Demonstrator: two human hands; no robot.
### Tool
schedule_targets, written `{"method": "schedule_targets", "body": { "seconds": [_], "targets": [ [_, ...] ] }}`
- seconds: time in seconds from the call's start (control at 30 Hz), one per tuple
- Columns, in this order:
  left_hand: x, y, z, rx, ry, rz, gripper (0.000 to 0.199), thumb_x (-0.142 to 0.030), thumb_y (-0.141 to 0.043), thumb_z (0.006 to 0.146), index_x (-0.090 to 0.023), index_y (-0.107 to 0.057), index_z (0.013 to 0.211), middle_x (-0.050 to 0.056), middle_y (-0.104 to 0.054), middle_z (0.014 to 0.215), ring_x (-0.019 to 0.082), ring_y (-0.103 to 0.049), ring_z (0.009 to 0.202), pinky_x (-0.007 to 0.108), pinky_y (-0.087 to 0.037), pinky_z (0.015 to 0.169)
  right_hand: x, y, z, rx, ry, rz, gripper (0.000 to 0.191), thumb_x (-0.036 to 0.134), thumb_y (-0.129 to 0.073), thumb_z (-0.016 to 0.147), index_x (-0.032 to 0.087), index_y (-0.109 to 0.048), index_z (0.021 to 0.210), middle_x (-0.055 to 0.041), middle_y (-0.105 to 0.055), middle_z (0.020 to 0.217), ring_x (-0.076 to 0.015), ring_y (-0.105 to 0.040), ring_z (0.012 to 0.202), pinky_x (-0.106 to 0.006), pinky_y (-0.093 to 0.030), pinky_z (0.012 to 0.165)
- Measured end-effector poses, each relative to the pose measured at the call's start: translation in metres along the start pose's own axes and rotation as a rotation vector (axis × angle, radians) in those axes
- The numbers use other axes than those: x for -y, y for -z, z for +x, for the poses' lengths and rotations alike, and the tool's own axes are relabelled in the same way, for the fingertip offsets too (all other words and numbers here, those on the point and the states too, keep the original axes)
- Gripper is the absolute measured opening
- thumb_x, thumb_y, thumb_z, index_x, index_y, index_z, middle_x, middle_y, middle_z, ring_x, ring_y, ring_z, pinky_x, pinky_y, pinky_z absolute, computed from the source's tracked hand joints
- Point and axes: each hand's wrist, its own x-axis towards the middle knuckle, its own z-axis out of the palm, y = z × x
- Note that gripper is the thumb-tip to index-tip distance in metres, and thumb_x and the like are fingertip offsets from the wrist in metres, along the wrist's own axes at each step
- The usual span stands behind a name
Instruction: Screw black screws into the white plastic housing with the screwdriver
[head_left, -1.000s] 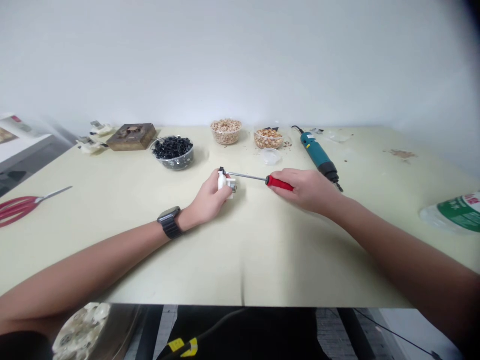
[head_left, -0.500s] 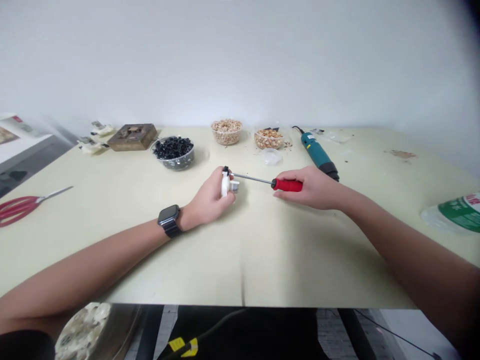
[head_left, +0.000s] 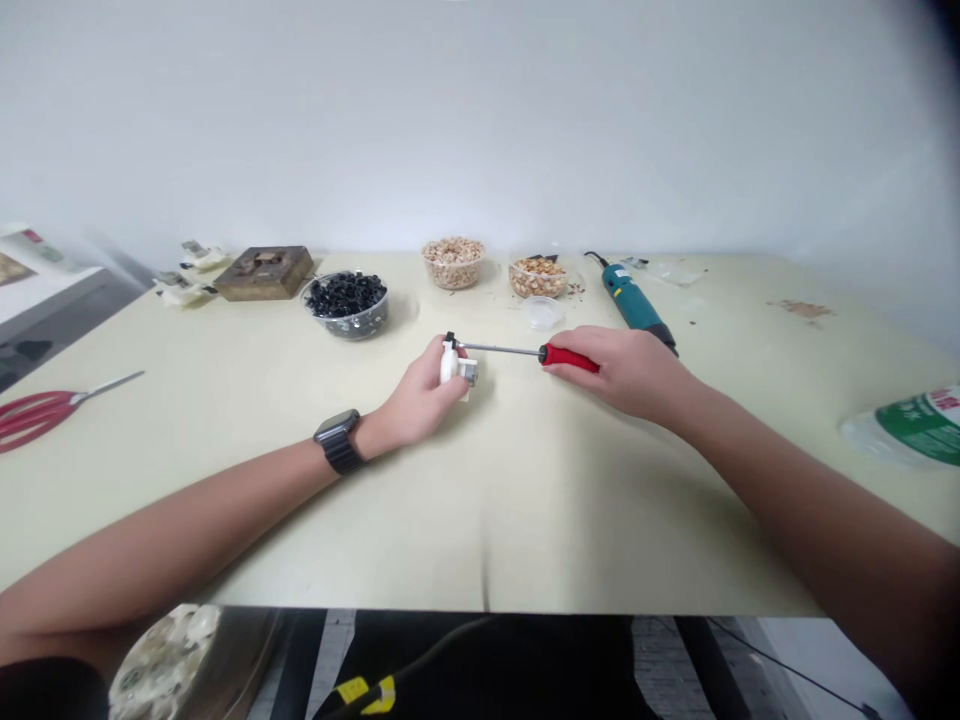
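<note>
Above the middle of the table, my left hand (head_left: 417, 402) grips a small white plastic part (head_left: 451, 365) between thumb and fingers. A black piece (head_left: 449, 341) sits at the top of that part, and a grey metallic block shows at its right side. My right hand (head_left: 626, 372) is wrapped round the red handle of a screwdriver (head_left: 568, 357). Its shaft points left, nearly level, and the tip meets the part close to the black piece. Whether a screw is at the tip is too small to tell.
Along the back stand a bowl of black pieces (head_left: 347, 304), two tubs of small brass-coloured pieces (head_left: 453, 264) (head_left: 538, 277) and a metal block (head_left: 265, 274). A teal power screwdriver (head_left: 634, 303) lies behind my right hand. Red-handled scissors (head_left: 39, 412) are left; a green-labelled container (head_left: 916, 428) is right.
My right hand has risen slightly and tilted, so the screwdriver lies more level, its handle a little further left. The left hand and white part have barely shifted.
</note>
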Motion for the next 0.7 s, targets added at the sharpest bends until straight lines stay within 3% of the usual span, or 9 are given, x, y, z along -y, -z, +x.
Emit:
{"method": "schedule_targets", "body": {
  "seconds": [0.2,0.7],
  "targets": [
    [-0.001,0.002,-0.002,-0.04,-0.004,0.028,0.027,-0.038,-0.06,0.088,-0.019,-0.051,0.104,0.003,-0.059,0.093,0.017,-0.051,0.082,0.032,-0.041,0.072,0.001,-0.009,-0.002,-0.022,0.073,-0.02,0.036,0.051,-0.047,0.111,0.023,-0.07,0.114,-0.0047,-0.076,0.107,-0.0219,-0.07,0.093,-0.031,-0.046,0.078],
    [0.001,0.008,-0.002,-0.023,-0.159,0.19,0.029,-0.032,-0.055,0.082,-0.019,-0.052,0.108,0.005,-0.063,0.097,0.02,-0.057,0.083,0.039,-0.046,0.078,0.006,0.006,0.001,0.156,-0.097,0.353,0.035,0.056,-0.061,0.101,0.024,-0.075,0.102,-0.0002,-0.073,0.093,-0.0144,-0.062,0.078,-0.026,-0.045,0.07]
  ]
}}
